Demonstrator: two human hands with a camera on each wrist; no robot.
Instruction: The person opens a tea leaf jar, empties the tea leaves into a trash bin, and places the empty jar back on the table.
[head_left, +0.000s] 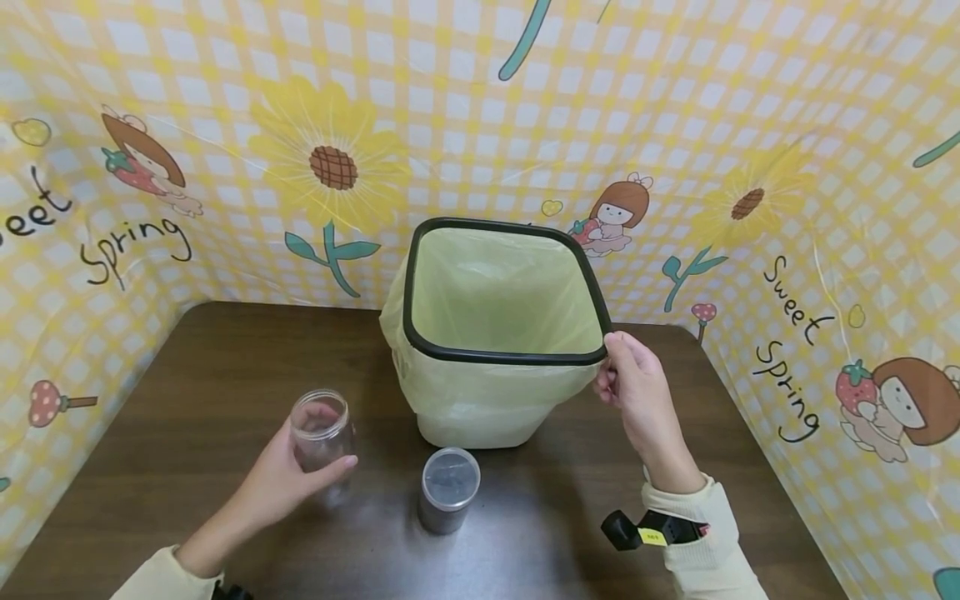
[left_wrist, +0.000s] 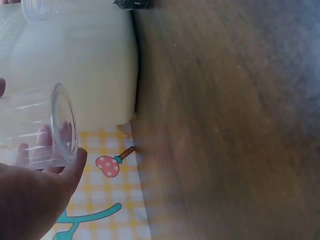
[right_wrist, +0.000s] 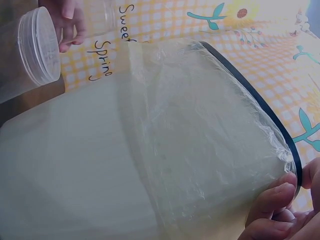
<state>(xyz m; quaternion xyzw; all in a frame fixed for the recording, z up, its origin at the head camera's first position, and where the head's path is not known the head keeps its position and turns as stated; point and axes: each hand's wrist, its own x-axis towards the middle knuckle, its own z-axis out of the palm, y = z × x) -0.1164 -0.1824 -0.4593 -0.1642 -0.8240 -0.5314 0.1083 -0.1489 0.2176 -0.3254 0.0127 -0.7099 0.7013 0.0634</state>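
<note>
In the head view, my left hand (head_left: 281, 475) grips a clear, open-topped jar (head_left: 324, 437) above the left half of the table. The same clear jar (left_wrist: 30, 127) lies sideways across the left wrist view, with fingers seen through its wall. At the right front corner of a trash bin, my right hand (head_left: 637, 387) pinches the black rim ring (head_left: 502, 358). A pale yellow bag (right_wrist: 200, 140) lines the bin and folds down outside it. Between the hands stands a second jar (head_left: 450, 492) with a clear lid; its contents look dark.
The bin's pale lower body (head_left: 480, 433) stands on a dark wooden table (head_left: 225, 375). Behind and at both sides rises a yellow checked cloth (head_left: 465, 125) printed with flowers and cartoon figures. A black wrist device (head_left: 667, 529) sits on my right sleeve.
</note>
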